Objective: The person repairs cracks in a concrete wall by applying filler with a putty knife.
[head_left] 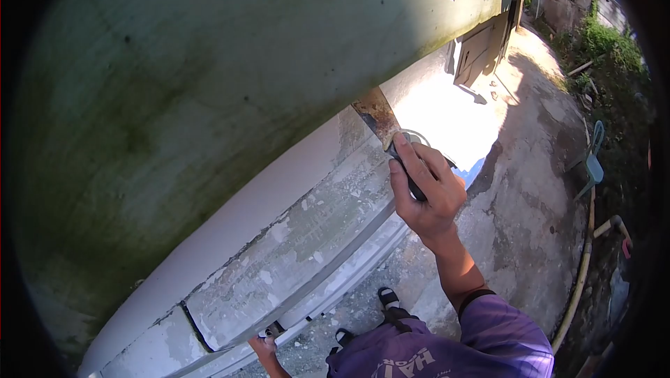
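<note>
My right hand (429, 190) is closed round the dark handle of a rusty scraper (377, 114), whose blade reaches up and left to the wall beneath the green overhang. A flaking band of pale paint (300, 228) runs along the wall (237, 217), with grey patches where the paint is gone. Low in the view, my left hand (264, 347) is at the wall's lower ledge, fingers bent beside a small dark object (272, 329). Whether it holds that object cannot be made out.
A mossy green overhang (209, 85) fills the upper left. Paint flakes lie on the concrete ground (516, 238) near my sandalled feet. A light-blue chair (593, 162), a long pipe (578, 294) and plants (604, 47) are at the right. A door (478, 54) stands further back.
</note>
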The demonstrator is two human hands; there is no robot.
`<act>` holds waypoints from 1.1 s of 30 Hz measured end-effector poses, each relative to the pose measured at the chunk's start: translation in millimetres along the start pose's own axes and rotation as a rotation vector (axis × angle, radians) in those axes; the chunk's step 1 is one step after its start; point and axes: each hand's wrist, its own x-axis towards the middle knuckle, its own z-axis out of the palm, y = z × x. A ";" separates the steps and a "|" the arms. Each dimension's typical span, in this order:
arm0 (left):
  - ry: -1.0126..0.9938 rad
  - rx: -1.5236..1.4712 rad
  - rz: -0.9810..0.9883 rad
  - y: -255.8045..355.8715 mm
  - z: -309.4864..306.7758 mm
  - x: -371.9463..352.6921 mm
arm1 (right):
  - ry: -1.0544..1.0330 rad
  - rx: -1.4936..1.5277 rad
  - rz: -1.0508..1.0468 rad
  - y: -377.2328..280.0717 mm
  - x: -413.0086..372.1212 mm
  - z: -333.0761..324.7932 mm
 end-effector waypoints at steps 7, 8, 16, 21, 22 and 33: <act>-0.083 -0.180 -0.233 27.9 -8.9 -10.0 | 0.097 0.009 -0.057 3.2 8.1 10.3; -0.078 -0.193 -0.249 29.6 -7.5 -9.3 | 0.091 0.016 -0.054 4.3 7.1 11.2; -0.071 -0.156 -0.184 29.0 -7.7 -3.0 | 0.007 0.025 0.017 -2.3 3.4 3.6; -0.105 -0.060 -0.134 23.1 -8.3 -2.9 | -0.028 0.047 0.046 -8.8 -1.7 -3.3; -0.103 -0.019 -0.091 24.4 -10.0 -0.3 | -0.016 0.046 0.038 -8.8 -1.0 -2.1; -0.085 -0.064 -0.081 27.3 -6.6 4.1 | -0.019 0.065 0.063 -9.2 -0.1 -4.1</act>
